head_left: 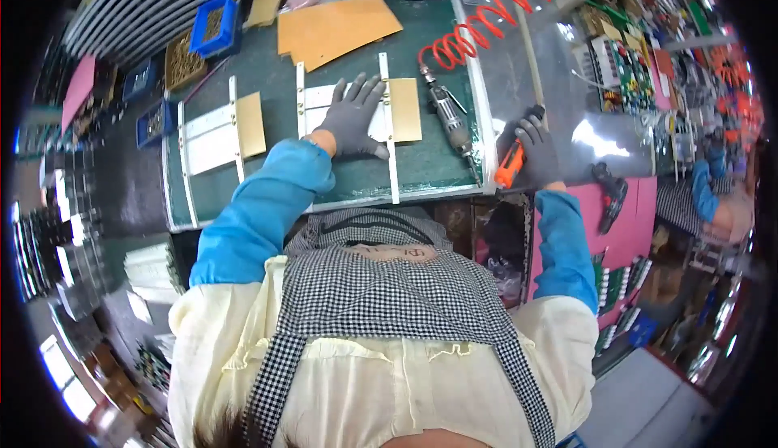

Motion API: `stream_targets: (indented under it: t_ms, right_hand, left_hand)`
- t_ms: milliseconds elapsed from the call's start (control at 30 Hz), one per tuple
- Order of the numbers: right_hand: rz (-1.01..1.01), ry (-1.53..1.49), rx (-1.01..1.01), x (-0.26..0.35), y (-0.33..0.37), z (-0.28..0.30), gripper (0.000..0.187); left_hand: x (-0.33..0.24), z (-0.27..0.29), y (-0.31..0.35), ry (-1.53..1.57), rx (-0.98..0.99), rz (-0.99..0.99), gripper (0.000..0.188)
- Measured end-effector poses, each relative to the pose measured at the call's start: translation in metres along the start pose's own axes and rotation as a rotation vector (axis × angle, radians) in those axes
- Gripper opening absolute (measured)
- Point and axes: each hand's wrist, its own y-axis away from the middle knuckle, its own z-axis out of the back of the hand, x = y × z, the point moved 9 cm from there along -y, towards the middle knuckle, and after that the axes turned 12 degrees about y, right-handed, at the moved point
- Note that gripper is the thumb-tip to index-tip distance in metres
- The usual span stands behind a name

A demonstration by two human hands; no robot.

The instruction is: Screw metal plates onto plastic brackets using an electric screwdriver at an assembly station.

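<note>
My left hand (356, 120), in a grey glove, lies with fingers spread on a white panel (318, 100). Two upright white strips (392, 172) with small brass-coloured fittings cross this panel, and a tan card (406, 109) juts out at its right. My right hand (538, 152), also gloved, is closed around an orange-and-black hand tool (510, 164) at the table's right edge; its exact kind is hard to make out. Between the hands, a silver air tool (448, 116) rests on the green tabletop (348, 181), joined to a red coiled hose (490, 19).
A second white panel (211, 140) with strips and a tan card lies at the left. Brown sheets (340, 31) are at the back. Blue bins (215, 27) of small parts stand back left. A dark cordless tool (609, 197) lies on a pink surface (640, 213). Another person (721, 205) is far right.
</note>
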Motion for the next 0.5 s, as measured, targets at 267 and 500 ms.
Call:
stream_targets:
  t_ms: [267, 500]
  right_hand:
    - [-0.705, -0.816, -0.75, -0.036, -0.02, 0.151, 0.039]
    - [-0.348, -1.764, -1.018, 0.05, -0.119, 0.213, 0.027]
  left_hand:
    - [0.0, -0.001, 0.003, -0.025, 0.026, 0.067, 0.139]
    - [-0.003, -0.003, 0.002, 0.024, 0.028, 0.046, 0.14]
